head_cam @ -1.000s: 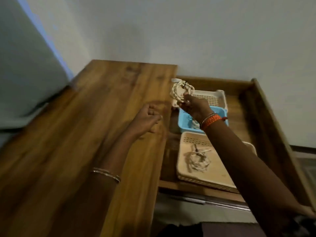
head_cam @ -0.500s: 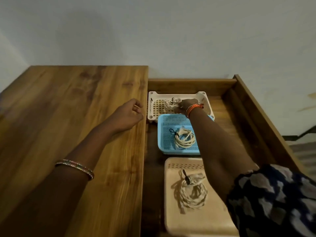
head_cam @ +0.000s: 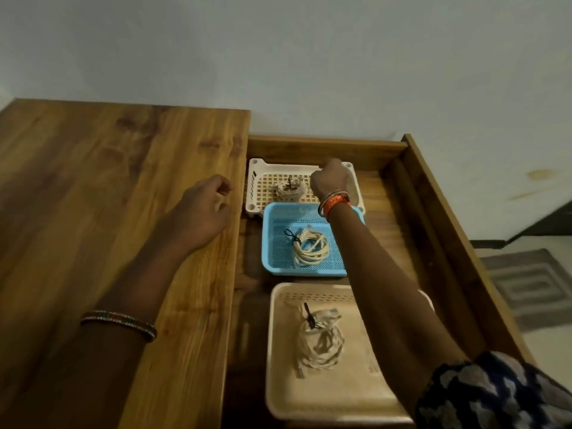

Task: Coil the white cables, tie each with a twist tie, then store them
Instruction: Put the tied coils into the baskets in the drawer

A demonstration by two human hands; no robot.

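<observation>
Coil (head_cam: pixel 289 191) lies in the white basket (head_cam: pixel 257 193), just left of the right hand (head_cam: pixel 329 178), whose fingers curl empty; left hand (head_cam: pixel 204 212) rests loosely curled on the table (head_cam: pixel 93 181).

Tabletop (head_cam: pixel 93 212): wood, left half of frame; left hand (head_cam: pixel 201 212) rests on it.
Drawer (head_cam: pixel 433 243): right of centre; white basket (head_cam: pixel 257 193), blue basket (head_cam: pixel 275 243), beige tray (head_cam: pixel 278 366) on its floor.

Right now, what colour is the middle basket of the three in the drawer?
Light blue. The middle basket shows it clearly in the head view, the only one.
</observation>
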